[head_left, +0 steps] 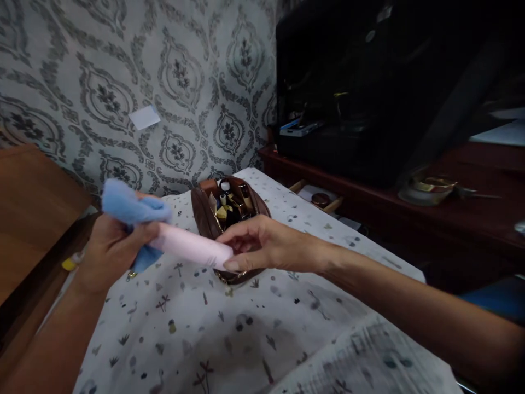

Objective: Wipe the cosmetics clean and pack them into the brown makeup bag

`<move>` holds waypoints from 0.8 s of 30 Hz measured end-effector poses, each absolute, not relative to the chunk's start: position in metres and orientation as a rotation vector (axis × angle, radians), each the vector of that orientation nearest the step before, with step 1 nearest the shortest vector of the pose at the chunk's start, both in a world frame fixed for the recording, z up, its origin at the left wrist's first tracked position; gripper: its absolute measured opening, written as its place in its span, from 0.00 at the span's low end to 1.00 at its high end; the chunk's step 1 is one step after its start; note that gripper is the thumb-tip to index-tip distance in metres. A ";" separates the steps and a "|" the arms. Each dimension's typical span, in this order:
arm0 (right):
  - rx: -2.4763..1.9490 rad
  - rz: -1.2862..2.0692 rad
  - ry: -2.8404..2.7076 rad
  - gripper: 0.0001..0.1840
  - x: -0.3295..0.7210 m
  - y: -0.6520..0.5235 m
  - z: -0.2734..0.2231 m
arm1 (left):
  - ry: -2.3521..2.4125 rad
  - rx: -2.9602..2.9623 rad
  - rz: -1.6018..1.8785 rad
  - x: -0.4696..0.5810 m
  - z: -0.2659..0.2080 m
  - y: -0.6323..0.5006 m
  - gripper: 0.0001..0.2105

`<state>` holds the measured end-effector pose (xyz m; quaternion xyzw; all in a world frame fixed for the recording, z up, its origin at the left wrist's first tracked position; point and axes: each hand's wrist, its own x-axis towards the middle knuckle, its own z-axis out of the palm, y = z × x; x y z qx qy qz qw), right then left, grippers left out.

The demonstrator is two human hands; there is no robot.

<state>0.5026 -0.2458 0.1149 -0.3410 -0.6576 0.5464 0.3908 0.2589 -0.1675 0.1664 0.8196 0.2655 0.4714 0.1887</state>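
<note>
A pale pink cylindrical bottle (191, 245) is held level between my two hands, above the patterned cloth. My left hand (112, 246) is closed round a light blue cloth (137, 210) and the bottle's left end. With thumb and fingers, my right hand (256, 246) pinches the bottle's right end. Just behind that hand an unzipped brown toiletry bag (203, 210) stands on the cloth. Several small bottles and tubes fill it, among them one with a white cap (225, 186). Part of the bag is hidden by my right hand and the pink bottle.
A white patterned sheet (238, 339) covers the surface beneath. To the right stands a dark red cabinet (369, 213) with a partly open drawer (334, 205) and a large black screen (353, 82). An orange-brown wooden panel (36, 197) rises on the left, before a patterned wall.
</note>
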 end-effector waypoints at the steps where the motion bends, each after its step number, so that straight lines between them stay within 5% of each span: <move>1: -0.883 1.330 -1.720 0.18 0.505 -0.246 0.121 | 0.724 2.295 1.278 0.269 0.170 -0.165 0.12; 7: -0.903 0.976 -1.820 0.19 0.514 -0.237 0.150 | 0.632 2.478 1.139 0.330 0.187 -0.163 0.17; 14: -0.944 0.945 -1.623 0.18 0.542 -0.232 0.154 | 0.736 2.157 1.751 0.347 0.186 -0.145 0.20; 18: -0.902 0.790 -1.479 0.17 0.554 -0.227 0.149 | 0.871 2.363 1.183 0.337 0.164 -0.139 0.19; 24: -0.873 0.468 -1.403 0.13 0.552 -0.200 0.145 | 0.433 3.137 0.228 0.347 0.142 -0.145 0.14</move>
